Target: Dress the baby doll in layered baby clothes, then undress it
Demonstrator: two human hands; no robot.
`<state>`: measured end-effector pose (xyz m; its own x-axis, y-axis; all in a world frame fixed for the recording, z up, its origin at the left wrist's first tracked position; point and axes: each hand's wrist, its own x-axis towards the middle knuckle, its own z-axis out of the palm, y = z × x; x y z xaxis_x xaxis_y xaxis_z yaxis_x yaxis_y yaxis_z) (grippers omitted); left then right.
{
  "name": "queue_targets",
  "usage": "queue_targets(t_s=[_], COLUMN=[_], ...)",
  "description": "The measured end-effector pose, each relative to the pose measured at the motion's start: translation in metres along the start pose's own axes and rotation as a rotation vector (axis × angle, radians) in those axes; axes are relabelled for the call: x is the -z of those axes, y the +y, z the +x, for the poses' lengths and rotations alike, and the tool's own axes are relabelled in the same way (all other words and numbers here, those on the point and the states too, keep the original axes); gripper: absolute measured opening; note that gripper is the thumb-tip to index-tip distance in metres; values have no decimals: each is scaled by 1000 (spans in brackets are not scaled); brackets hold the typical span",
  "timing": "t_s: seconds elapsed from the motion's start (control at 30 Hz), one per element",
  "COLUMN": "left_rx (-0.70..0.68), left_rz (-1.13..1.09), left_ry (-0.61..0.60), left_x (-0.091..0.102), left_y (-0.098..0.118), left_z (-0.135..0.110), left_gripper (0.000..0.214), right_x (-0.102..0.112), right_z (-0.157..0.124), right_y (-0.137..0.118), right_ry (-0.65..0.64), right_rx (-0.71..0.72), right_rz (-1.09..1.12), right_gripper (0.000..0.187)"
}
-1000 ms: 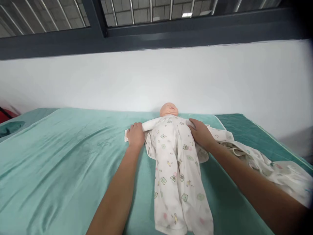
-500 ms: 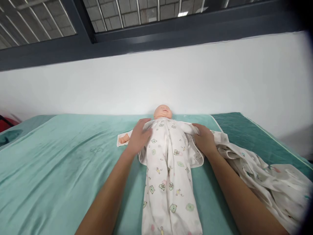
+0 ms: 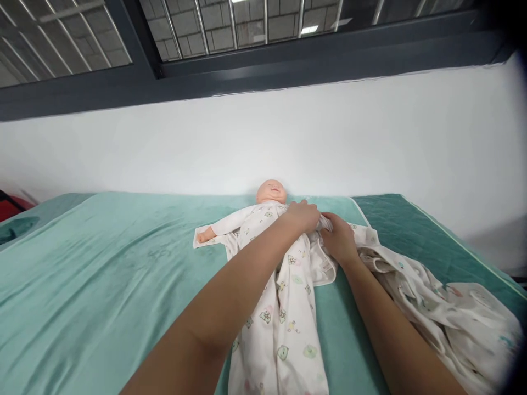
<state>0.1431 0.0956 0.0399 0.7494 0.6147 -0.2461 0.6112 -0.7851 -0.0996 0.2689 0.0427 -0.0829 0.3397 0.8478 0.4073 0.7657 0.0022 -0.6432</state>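
Observation:
A baby doll [image 3: 272, 191] lies face up, its head toward the wall. White printed baby clothes [image 3: 284, 323] cover its body and legs. The doll's arm on the left is stretched out in a white sleeve [image 3: 234, 220], the small hand showing at the cuff. My left hand [image 3: 303, 216] reaches across the doll's chest, fingers closed on the sleeve at the doll's other arm. Close beside it, my right hand [image 3: 340, 237] grips the same sleeve [image 3: 325, 222] farther out. That arm of the doll is mostly hidden by my hands.
A light green sheet [image 3: 123, 274] covers the bed, with a darker green quilted pad [image 3: 415, 236] at the right. Crumpled white printed cloth [image 3: 444, 307] lies to the right of my right forearm. Behind the bed are a white wall [image 3: 185, 148] and a barred window. Something red [image 3: 12, 206] is at far left.
My left hand has moved right, from the doll's shoulder on the left across its chest to beside my right hand. The arm on the left is now uncovered to view.

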Motion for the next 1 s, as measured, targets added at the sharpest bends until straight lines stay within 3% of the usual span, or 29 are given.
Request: queue_targets(t_s=[0.37,0.63,0.8,1.0], left_rx=[84,121,50,-40], left_rz=[15,30,21,40], left_ry=[-42,-60,-124,-72], left_x=[-13,0,-8,-20], left_y=[1,-12,5,10], left_z=[23,9,26,41], left_gripper=[39,39,33,28], right_x=[0,8,10,10], right_z=[1,1,2,5], right_y=[2,3,1,2], right_ry=[27,106,71,86], right_rx=[0,-216,-274,-305], right_rz=[37,150,112,134], right_gripper=[47,40,35,34])
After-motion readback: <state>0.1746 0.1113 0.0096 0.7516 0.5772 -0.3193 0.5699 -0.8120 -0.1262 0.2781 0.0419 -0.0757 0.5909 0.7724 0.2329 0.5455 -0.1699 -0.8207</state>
